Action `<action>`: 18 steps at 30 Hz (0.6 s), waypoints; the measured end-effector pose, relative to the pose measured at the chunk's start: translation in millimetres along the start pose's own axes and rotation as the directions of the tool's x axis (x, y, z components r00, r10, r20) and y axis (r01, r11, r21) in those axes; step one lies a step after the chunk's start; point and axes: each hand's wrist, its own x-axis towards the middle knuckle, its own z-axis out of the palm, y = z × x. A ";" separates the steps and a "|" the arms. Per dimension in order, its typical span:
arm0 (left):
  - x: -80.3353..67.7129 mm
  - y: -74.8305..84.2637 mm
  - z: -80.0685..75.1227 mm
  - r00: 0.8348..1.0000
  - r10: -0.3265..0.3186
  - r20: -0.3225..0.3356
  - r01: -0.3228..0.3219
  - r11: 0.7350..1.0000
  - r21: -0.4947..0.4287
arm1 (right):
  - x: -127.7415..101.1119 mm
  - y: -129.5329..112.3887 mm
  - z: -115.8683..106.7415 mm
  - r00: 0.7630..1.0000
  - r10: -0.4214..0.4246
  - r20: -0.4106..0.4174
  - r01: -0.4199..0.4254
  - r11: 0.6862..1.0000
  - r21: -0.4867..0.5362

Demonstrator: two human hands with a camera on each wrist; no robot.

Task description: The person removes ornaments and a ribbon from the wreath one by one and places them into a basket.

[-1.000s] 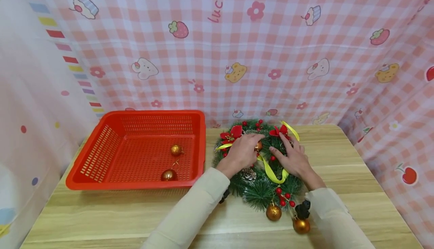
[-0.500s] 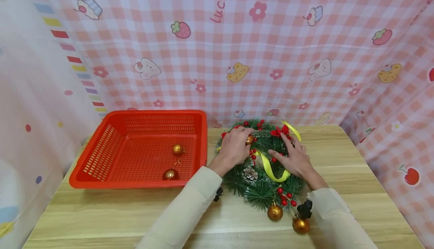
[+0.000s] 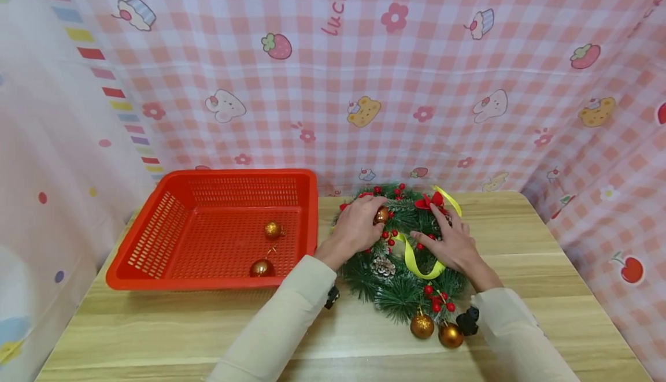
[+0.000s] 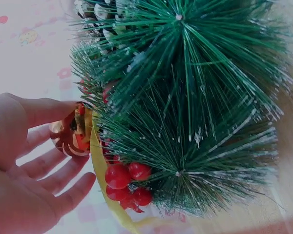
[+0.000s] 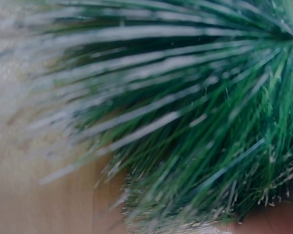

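Note:
A green pine wreath [image 3: 400, 289] with red berries, red bows, a pine cone and a yellow ribbon [image 3: 416, 262] lies on the wooden table [image 3: 156, 324]. My left hand [image 3: 372, 215] pinches a gold ball [image 3: 381, 215] at the wreath's upper left. In the left wrist view the thumb [image 4: 44, 109] and fingers close round that gold ball [image 4: 68, 136], beside the needles [image 4: 195, 97] and berries [image 4: 127, 178]. My right hand [image 3: 437, 234] rests flat on the wreath's right side, fingers straight. The right wrist view shows only blurred needles [image 5: 195, 126]; the hand is out of frame.
A red plastic basket [image 3: 140, 243] stands to the left of the wreath, with two gold balls [image 3: 272, 230] [image 3: 260, 267] inside. Two more gold balls [image 3: 422, 325] [image 3: 450, 334] sit at the wreath's near edge. Pink checked cloth hangs behind and on both sides.
My left hand moved left with the gold ball, from the wreath's middle to its upper left. The gold ball at the near right shifted in beside the other one.

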 end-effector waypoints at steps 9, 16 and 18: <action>3.4 12.4 1.0 0.993 0.073 0.092 -0.061 0.989 -0.134 | -0.2 -0.3 -0.3 1.000 0.003 -0.001 -0.003 1.000 -0.001; 7.3 15.6 7.9 0.989 0.075 0.126 -0.061 0.992 -0.114 | 0.3 -0.1 0.3 1.000 -0.007 0.000 0.007 1.000 0.005; 8.2 16.1 9.3 0.991 0.072 0.115 -0.063 0.995 -0.077 | 0.3 0.4 -0.1 1.000 -0.007 -0.004 0.007 1.000 0.007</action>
